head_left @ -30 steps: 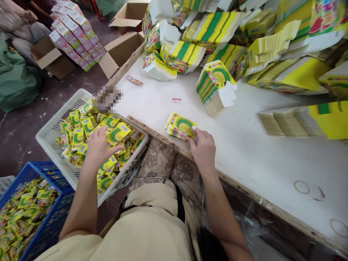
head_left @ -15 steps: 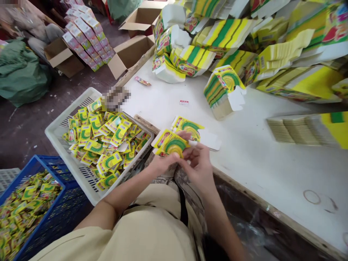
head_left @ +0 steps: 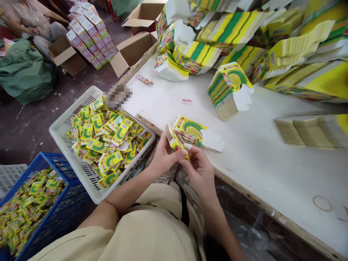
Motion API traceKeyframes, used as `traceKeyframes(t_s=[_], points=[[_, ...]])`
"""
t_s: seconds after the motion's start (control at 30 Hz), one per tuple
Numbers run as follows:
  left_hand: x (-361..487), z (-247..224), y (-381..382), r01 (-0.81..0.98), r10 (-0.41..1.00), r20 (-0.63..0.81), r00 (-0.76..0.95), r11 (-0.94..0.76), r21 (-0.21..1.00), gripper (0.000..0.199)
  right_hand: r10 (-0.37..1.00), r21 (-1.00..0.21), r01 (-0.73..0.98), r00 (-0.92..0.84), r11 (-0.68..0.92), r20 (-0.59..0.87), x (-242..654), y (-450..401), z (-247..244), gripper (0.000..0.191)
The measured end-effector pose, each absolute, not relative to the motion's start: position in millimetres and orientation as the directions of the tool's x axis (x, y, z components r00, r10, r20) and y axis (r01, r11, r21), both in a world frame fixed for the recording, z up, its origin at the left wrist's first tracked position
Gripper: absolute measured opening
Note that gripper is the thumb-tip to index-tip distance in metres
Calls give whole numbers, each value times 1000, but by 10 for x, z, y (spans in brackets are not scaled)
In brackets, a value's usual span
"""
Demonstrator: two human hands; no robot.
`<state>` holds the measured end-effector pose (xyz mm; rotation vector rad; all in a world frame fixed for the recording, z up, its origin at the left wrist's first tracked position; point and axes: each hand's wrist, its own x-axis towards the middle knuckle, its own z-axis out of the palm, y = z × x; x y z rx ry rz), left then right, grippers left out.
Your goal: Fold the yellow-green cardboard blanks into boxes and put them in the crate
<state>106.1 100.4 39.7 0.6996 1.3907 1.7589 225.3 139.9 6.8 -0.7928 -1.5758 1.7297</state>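
Note:
Between my hands, at the table's front edge, is a small yellow and green cardboard box (head_left: pixel 175 142), tilted, with its upper end open. My left hand (head_left: pixel 164 156) is closed around the box from the left, thumb on its near face. My right hand (head_left: pixel 199 165) pinches the lower right end, and a white covering shows on one fingertip. Just behind them a flat unfolded carton (head_left: pixel 191 127) of the same print lies on the white table (head_left: pixel 244 166), its white flap pointing right. To the left, a white plastic basket (head_left: pixel 61 136) holds many small filled-looking yellow packets (head_left: pixel 108 159).
Stacks of flat yellow and green cartons (head_left: pixel 201 56) cover the table's far side. One bundle (head_left: pixel 228 88) stands nearer. A blue crate (head_left: pixel 77 192) of small packets is at lower left. Open brown cartons (head_left: pixel 133 47) and a seated person (head_left: pixel 38 25) are beyond.
The box in my hands was flat and face up; now it is turned on edge and opened into a box shape. My left hand has shifted its grip around it.

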Motion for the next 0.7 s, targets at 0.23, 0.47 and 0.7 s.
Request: traceKeyframes(t_s=[0.23,0.47,0.7], points=[[942,318,1054,-131,813,-23,-581,-65,989,45,870,-1000,9,-493,27,19,2330,1468,101,12],[770,326,913,-19,867,7,-498,-20,1000,42,876,-994,11,-472,112,94,2397,1583,78,10],[449,763,759,334,986,24,-163,32,942,103,626,-594,264,-545,760,558,2592,1735,136,27]])
